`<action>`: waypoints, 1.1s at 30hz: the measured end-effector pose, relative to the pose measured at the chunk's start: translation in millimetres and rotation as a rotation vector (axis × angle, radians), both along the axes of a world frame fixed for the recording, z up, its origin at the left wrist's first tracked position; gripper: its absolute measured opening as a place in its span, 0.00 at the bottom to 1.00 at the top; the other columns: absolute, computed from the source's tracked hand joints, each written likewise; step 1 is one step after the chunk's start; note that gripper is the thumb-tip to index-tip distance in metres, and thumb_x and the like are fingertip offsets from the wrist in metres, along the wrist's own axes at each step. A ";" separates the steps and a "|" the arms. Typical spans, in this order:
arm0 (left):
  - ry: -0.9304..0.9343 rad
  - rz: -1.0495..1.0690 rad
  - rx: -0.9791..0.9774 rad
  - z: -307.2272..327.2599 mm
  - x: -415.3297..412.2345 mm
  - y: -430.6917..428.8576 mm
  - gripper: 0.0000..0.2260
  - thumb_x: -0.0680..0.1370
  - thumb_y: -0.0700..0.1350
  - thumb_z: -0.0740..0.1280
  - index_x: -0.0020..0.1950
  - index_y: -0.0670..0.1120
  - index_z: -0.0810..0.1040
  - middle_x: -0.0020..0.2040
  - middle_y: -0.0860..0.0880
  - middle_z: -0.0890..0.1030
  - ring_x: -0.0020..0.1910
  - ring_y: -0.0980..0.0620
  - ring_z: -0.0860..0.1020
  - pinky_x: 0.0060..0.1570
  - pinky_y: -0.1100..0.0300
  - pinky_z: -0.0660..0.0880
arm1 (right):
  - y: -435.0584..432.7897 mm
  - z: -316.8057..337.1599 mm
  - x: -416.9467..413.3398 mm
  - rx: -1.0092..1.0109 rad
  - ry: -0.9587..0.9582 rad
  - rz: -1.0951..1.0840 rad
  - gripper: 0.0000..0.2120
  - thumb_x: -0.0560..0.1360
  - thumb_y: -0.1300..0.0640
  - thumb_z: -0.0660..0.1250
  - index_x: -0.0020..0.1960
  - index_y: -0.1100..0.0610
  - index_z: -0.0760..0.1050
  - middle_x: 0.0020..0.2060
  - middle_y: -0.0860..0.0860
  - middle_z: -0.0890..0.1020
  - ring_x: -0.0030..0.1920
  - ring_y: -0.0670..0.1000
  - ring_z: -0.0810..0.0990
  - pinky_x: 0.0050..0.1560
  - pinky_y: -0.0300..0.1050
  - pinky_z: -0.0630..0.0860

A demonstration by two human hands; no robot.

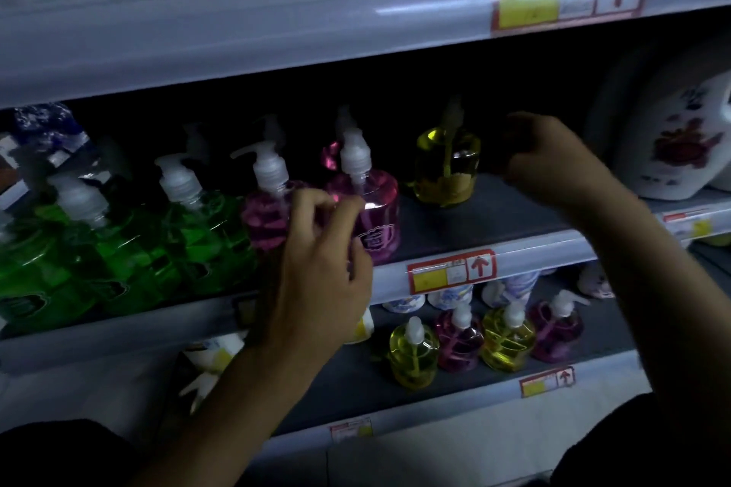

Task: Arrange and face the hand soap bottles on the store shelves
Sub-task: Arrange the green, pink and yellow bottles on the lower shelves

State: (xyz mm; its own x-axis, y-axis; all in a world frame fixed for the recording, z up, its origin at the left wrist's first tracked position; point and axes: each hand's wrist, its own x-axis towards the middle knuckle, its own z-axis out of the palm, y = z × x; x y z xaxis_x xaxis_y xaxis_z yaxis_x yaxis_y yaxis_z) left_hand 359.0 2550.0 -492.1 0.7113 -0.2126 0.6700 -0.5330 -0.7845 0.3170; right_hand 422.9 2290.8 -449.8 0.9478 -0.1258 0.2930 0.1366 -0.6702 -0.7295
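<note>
My left hand (pixel 320 269) grips a pink bottle (pixel 375 210) at the shelf's (pixel 494 210) front edge; my right hand (pixel 553 162) curls closed farther back, contents unclear.

Dim, motion-blurred, glare on shelf rail (pixel 395 8), dark recess, curved edges

On the middle shelf (pixel 494 217), green soap bottles (pixel 130 249) with white pump tops stand packed along the front edge at the left end. Beside them stand two pink bottles (pixel 375 210), upright at the front edge, the nearer partly hidden by a hand. A single yellow bottle (pixel 447 166) stands apart, farther back. On the lower shelf (pixel 435 403), small yellow and pink bottles (pixel 486 336) alternate in a row.
</note>
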 end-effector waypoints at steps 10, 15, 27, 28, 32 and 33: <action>0.154 0.192 0.189 -2.7 19.0 -29.0 0.30 0.75 0.47 0.67 0.74 0.59 0.62 0.72 0.42 0.58 0.42 0.46 0.79 0.35 0.54 0.80 | 11.3 -25.5 41.5 -0.064 -0.010 -0.010 0.20 0.70 0.59 0.74 0.59 0.62 0.75 0.51 0.59 0.81 0.54 0.60 0.79 0.48 0.48 0.74; 0.160 0.222 0.174 0.3 20.1 -31.0 0.27 0.75 0.50 0.67 0.73 0.58 0.63 0.71 0.45 0.58 0.42 0.46 0.78 0.38 0.52 0.80 | 24.6 -34.0 50.1 -0.026 -0.001 0.052 0.17 0.69 0.57 0.76 0.57 0.59 0.79 0.49 0.56 0.82 0.51 0.54 0.80 0.51 0.50 0.78; 0.080 0.083 0.056 -9.7 14.9 -23.4 0.22 0.77 0.43 0.65 0.71 0.51 0.69 0.70 0.43 0.62 0.40 0.50 0.77 0.37 0.55 0.80 | 42.9 -30.6 42.3 -0.140 -0.074 0.109 0.10 0.71 0.58 0.73 0.50 0.62 0.78 0.44 0.56 0.81 0.47 0.54 0.80 0.44 0.49 0.75; 0.024 0.034 0.033 -12.2 10.6 -21.4 0.18 0.76 0.40 0.65 0.67 0.47 0.73 0.66 0.44 0.66 0.39 0.51 0.76 0.34 0.56 0.79 | 39.9 -25.7 35.2 -0.192 -0.124 0.032 0.12 0.71 0.58 0.73 0.50 0.64 0.78 0.44 0.58 0.81 0.47 0.56 0.79 0.42 0.47 0.72; -0.063 -0.165 0.119 -42.0 -18.9 -21.4 0.05 0.76 0.39 0.63 0.49 0.42 0.77 0.44 0.46 0.76 0.33 0.48 0.74 0.29 0.54 0.74 | 37.0 -13.9 -25.1 -0.350 -0.171 -0.031 0.11 0.70 0.62 0.66 0.52 0.60 0.79 0.50 0.59 0.82 0.53 0.60 0.80 0.49 0.46 0.73; -0.017 -0.207 0.169 -55.2 -25.1 -22.9 0.04 0.76 0.40 0.63 0.46 0.43 0.77 0.40 0.46 0.77 0.32 0.46 0.75 0.28 0.54 0.73 | 38.1 -17.2 -42.1 -0.433 -0.083 0.074 0.10 0.70 0.62 0.66 0.50 0.59 0.80 0.48 0.58 0.83 0.52 0.59 0.81 0.49 0.46 0.73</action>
State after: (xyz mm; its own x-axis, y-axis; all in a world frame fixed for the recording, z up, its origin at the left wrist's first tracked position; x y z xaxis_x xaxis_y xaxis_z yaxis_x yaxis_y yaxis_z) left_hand 333.9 2527.1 -547.2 0.6301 -0.4625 0.6237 -0.6917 -0.6994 0.1802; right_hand 380.7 2328.9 -466.9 0.9207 0.0925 0.3792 0.2420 -0.8975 -0.3687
